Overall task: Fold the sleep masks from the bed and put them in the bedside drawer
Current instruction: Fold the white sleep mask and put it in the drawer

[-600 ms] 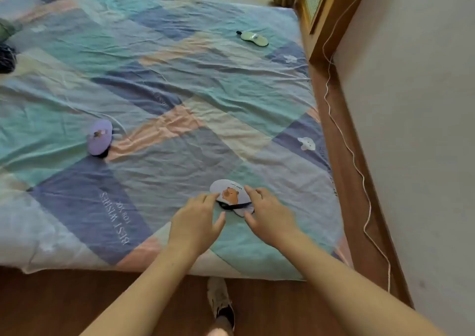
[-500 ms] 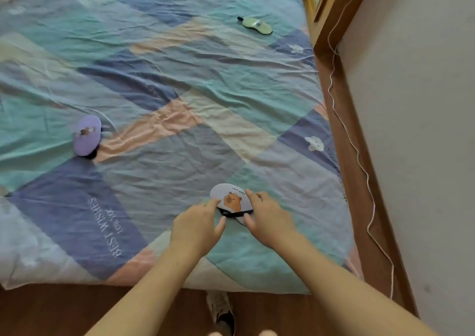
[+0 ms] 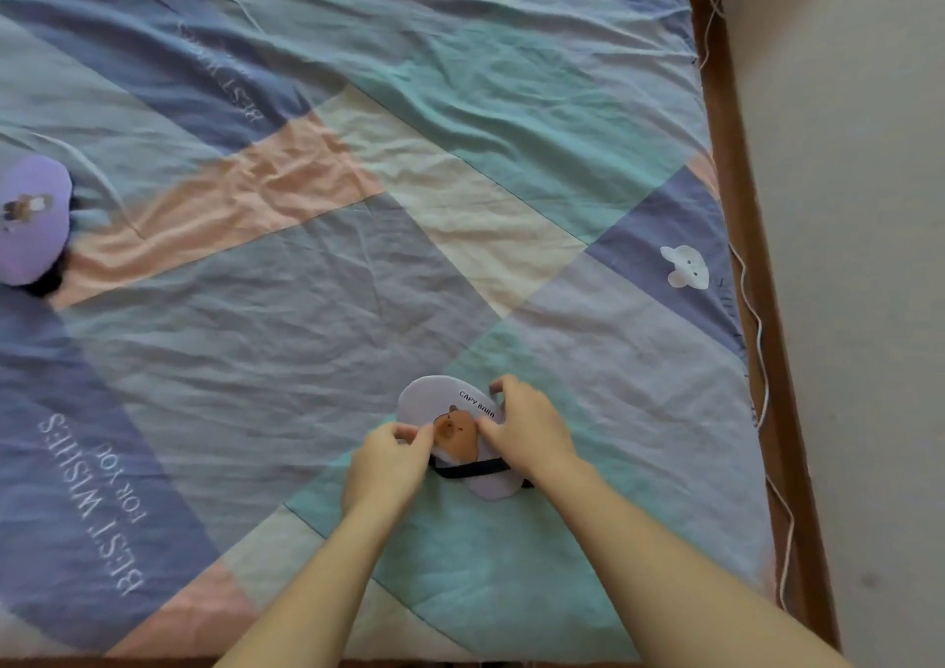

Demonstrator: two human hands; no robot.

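A: What are the hands doing?

B: Both are on the mask (image 3: 450, 424), the pale lilac one with a brown animal printed on it, lying on the quilt (image 3: 317, 319) of the bed. The left hand (image 3: 389, 463) has curled fingers pinching the mask's left edge, thumb tip beside the animal print. The right hand (image 3: 529, 429) grips the mask's right side, fingers bent over the far edge and thumb on top, next to the print.

B: So neither hand is slack; each one holds the mask.

A: Is the mask flat?

B: It looks doubled over, with a rounded lobe reaching away from the hands and a smaller piece showing below the right wrist. How neatly the halves meet I cannot tell.

A: And the strap?

B: A dark strap (image 3: 473, 469) crosses the near part of the mask, running between the two wrists.

A: Anything else on the bed?

B: A second mask (image 3: 31, 227), purple, lies far to the left of the left hand, cut by the frame edge, with something dark under its near end. Well to the right of the right hand runs the wooden bed frame (image 3: 757, 309), with a white cord (image 3: 760, 340) trailing along it, and a pale wall (image 3: 859, 258) beyond.
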